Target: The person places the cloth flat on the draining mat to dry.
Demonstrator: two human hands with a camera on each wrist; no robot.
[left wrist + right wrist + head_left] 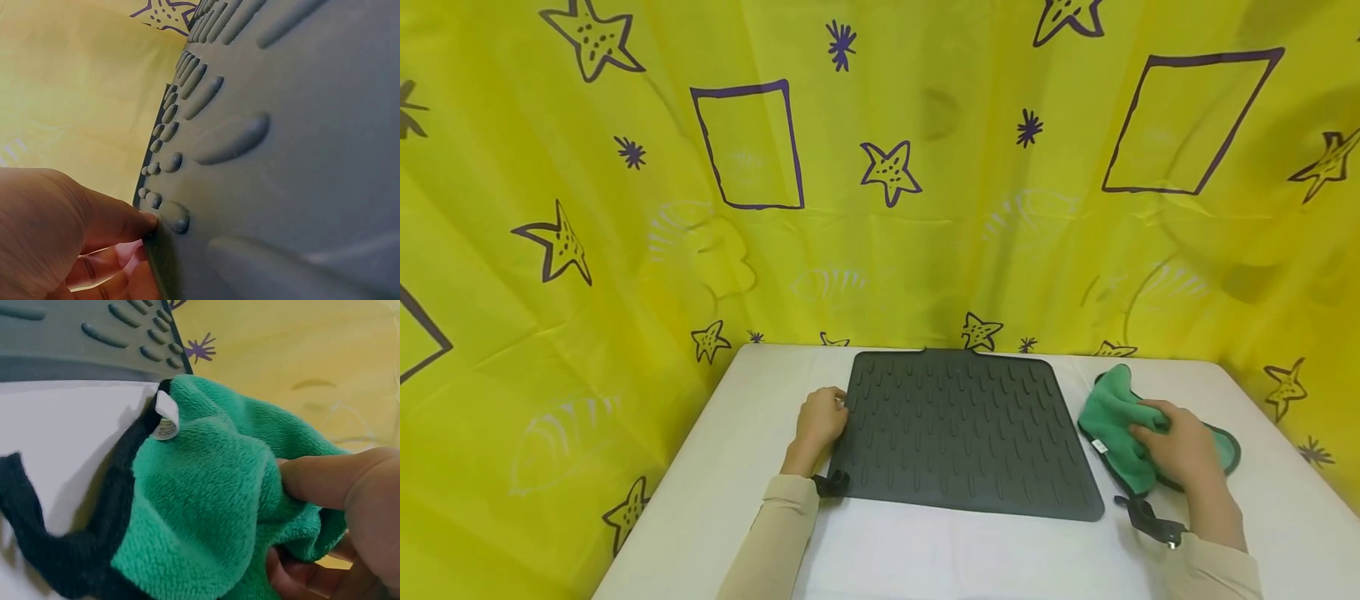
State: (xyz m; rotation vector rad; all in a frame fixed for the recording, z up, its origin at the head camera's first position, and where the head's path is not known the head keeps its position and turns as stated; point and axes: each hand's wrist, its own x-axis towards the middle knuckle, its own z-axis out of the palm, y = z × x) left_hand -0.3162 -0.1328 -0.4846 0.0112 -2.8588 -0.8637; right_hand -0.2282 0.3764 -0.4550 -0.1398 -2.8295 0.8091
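A dark grey ridged rubber mat (958,429) lies on the white table, its small tab toward the far edge. My left hand (822,417) pinches the mat's left edge; in the left wrist view the thumb (134,224) presses on the top face while the other fingers curl beneath. To the right of the mat, my right hand (1183,446) grips a bunched green cloth (1116,421) with dark edging. Up close, its terry pile and a small white tag (165,415) show, with thumb and fingers pinching a fold.
The white table (902,550) extends around the mat on all sides. Behind it hangs a yellow curtain (940,267) printed with stars and frames. Dark straps (1153,525) hang at both wrists, the right one close to the cloth.
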